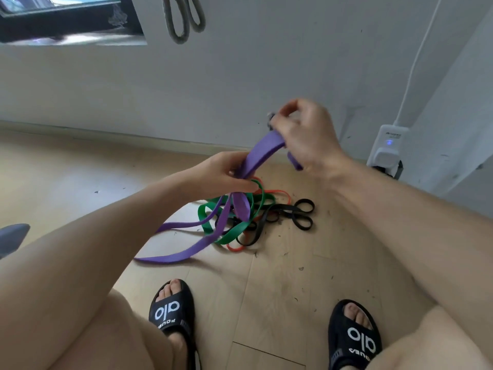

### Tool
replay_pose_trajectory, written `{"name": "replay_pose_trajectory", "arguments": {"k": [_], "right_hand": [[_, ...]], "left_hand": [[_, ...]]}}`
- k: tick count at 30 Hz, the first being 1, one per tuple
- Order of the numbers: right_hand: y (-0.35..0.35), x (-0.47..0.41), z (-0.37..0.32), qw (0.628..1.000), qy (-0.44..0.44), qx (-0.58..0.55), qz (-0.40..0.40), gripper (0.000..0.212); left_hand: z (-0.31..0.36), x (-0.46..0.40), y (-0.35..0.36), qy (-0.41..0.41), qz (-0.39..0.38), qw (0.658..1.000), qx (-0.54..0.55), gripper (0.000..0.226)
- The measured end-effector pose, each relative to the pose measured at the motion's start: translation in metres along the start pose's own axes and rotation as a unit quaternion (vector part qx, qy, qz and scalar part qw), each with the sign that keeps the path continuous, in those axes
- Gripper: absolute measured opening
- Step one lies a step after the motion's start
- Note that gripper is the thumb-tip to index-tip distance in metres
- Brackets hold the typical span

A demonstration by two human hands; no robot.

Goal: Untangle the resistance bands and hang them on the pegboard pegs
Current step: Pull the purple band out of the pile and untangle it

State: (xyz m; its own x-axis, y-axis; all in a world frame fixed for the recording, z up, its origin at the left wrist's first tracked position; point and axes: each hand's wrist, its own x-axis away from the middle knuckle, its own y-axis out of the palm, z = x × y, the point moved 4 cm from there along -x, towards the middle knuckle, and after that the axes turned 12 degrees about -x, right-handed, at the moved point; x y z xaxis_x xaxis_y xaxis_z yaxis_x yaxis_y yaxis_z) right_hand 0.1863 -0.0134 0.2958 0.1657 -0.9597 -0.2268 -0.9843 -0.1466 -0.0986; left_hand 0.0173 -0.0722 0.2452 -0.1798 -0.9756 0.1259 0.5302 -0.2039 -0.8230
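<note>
- The person stands over a tangle of bands on the wooden floor, close to where the floor meets the white wall.
- The left hand has its fingers curled round the wide purple band, a closed grip on it just above the pile.
- The right hand is higher and nearer the wall, pinching the upper end of the same purple band; the hand is blurred, and a small dark thing at its fingertips is too unclear to name.
- From the left hand the purple band drops to the floor and runs in a long loop toward the near left.
- The green band, the orange-red band and the black band lie knotted together on the floor under the hands, the black one furthest right.
- Two grey-green loops hang on the wall, high up; what holds them is out of view.
- A white plug unit with a blue light sits at the wall's foot, far right.
- Black slides are on both feet.
</note>
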Motion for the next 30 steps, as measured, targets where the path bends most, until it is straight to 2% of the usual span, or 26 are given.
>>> {"name": "replay_pose_trajectory", "arguments": {"k": [2, 3, 6, 8, 9, 11, 13, 14, 17, 20, 23, 26, 28, 30], "right_hand": [[-0.023, -0.005, -0.003, 0.998, -0.008, -0.008, 0.056, 0.017], [-0.033, -0.006, 0.000, 0.997, -0.019, 0.055, 0.052, 0.016], [-0.044, -0.004, 0.033, 0.951, 0.024, 0.302, -0.064, 0.014], [-0.035, 0.002, 0.048, 0.918, 0.053, 0.369, -0.134, 0.023], [-0.026, 0.004, 0.045, 0.922, 0.034, 0.355, -0.149, 0.029], [-0.003, 0.011, 0.024, 0.965, -0.008, 0.219, -0.141, 0.030], [0.019, 0.020, 0.009, 0.989, 0.008, 0.066, -0.130, 0.026], [0.028, 0.025, 0.008, 0.989, 0.027, 0.037, -0.138, 0.029], [0.040, 0.035, 0.011, 0.970, 0.032, 0.140, -0.197, 0.034], [0.036, 0.028, 0.002, 0.972, -0.012, 0.152, -0.176, 0.023], [0.025, 0.016, -0.012, 0.991, -0.051, 0.083, -0.096, 0.011], [-0.007, 0.000, -0.014, 0.997, -0.061, 0.033, 0.034, 0.011], [-0.021, -0.007, 0.004, 0.989, -0.035, 0.142, 0.023, 0.015], [-0.022, -0.007, 0.037, 0.958, 0.024, 0.281, -0.059, 0.015]], "left_hand": [[-0.010, 0.000, -0.003, -0.025, 0.014, 1.000, -0.009, 0.023], [-0.011, 0.000, -0.009, -0.034, 0.036, 0.999, -0.014, 0.027], [0.007, 0.005, -0.025, -0.019, 0.104, 0.993, -0.057, 0.032], [0.025, 0.009, -0.028, 0.022, 0.125, 0.990, -0.066, 0.031], [0.032, 0.011, -0.028, 0.033, 0.132, 0.988, -0.071, 0.032], [0.037, 0.011, -0.027, 0.029, 0.138, 0.986, -0.088, 0.033], [0.040, 0.011, -0.025, 0.024, 0.132, 0.985, -0.106, 0.029], [0.041, 0.013, -0.025, 0.029, 0.128, 0.986, -0.102, 0.026], [0.038, 0.019, -0.026, 0.030, 0.113, 0.989, -0.085, 0.028], [0.027, 0.020, -0.027, 0.012, 0.083, 0.996, -0.041, 0.033], [0.005, 0.019, -0.024, -0.007, 0.042, 0.999, -0.021, 0.050], [-0.014, 0.017, -0.025, -0.023, 0.057, 0.996, -0.060, 0.042], [-0.018, 0.017, -0.028, -0.031, 0.089, 0.992, -0.079, 0.033], [-0.012, 0.015, -0.029, -0.012, 0.115, 0.988, -0.107, 0.030]]}}
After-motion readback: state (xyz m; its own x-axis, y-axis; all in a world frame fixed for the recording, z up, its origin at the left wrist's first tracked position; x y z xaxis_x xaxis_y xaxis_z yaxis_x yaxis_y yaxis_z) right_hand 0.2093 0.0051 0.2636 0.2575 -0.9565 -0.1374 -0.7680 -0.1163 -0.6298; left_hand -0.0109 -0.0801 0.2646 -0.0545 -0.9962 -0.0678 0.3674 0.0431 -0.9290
